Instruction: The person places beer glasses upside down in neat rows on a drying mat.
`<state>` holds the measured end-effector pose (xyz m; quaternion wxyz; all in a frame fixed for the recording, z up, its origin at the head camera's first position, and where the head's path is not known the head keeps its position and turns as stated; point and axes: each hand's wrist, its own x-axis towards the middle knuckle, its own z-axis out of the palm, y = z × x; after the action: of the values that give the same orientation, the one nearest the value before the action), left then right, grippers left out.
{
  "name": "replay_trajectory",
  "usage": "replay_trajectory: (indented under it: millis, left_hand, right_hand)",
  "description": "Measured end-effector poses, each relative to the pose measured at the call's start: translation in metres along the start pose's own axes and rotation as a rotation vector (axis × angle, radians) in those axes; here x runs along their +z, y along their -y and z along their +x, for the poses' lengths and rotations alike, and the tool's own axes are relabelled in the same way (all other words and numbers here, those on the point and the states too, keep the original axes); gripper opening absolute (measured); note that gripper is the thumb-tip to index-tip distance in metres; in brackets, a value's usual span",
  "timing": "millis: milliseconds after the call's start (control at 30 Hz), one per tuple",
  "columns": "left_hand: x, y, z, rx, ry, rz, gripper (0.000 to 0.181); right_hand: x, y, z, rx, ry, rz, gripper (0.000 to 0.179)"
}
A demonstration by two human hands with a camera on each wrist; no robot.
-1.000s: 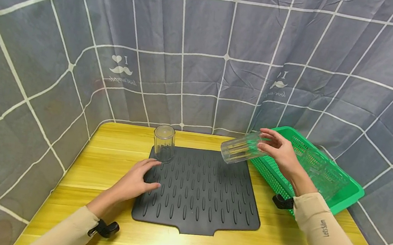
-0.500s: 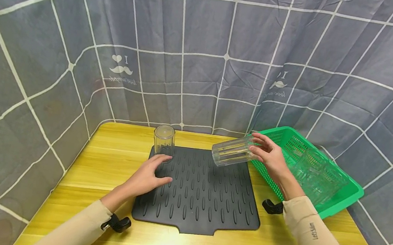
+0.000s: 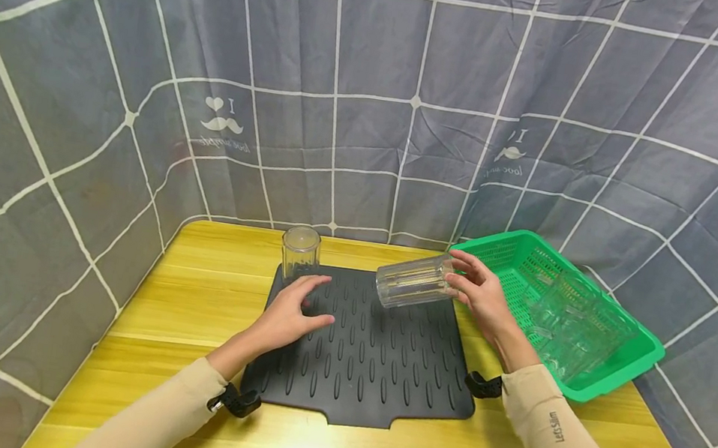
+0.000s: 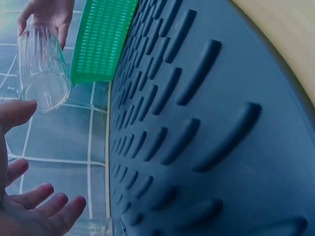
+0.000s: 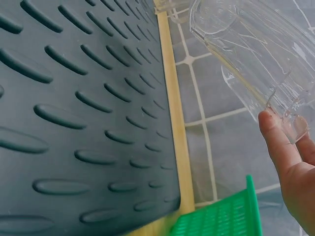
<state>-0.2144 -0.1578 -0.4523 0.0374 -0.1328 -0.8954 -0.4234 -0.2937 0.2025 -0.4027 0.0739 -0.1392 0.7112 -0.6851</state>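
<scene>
My right hand [image 3: 484,305] grips a clear fluted glass [image 3: 412,282] near one end. The glass lies tilted almost sideways over the dark ribbed mat [image 3: 377,347], its other end pointing left. In the left wrist view, the round end of this glass [image 4: 47,88] faces the camera. Fingers and thumb of my left hand [image 3: 285,320] are spread apart over the mat's left side, holding nothing. Just behind that hand, a second clear glass [image 3: 301,247] stands at the mat's back left corner, its lower part hidden by the fingers.
A green plastic basket [image 3: 648,353] sits on the right of the wooden table [image 3: 189,270], with several clear glasses [image 3: 573,328] in it. A grey curtain [image 3: 371,135] with white lines hangs behind and at both sides.
My right hand has carried the glass left and slightly down, away from the basket and over the mat. My left hand has moved right and a little up, now overlapping the standing glass.
</scene>
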Motion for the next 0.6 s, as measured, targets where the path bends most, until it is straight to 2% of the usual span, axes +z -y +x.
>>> replay_trajectory:
  millis: [400,600]
  left_hand:
    - [0.013,-0.012,0.014,-0.009,-0.004,-0.100,0.076]
    - [0.020,-0.018,0.024,0.029,-0.014,-0.171,0.076]
  right_hand:
    - [0.012,-0.015,-0.001,0.015,-0.034,0.089,0.056]
    - [0.021,-0.023,0.000,0.035,-0.039,0.149,0.058]
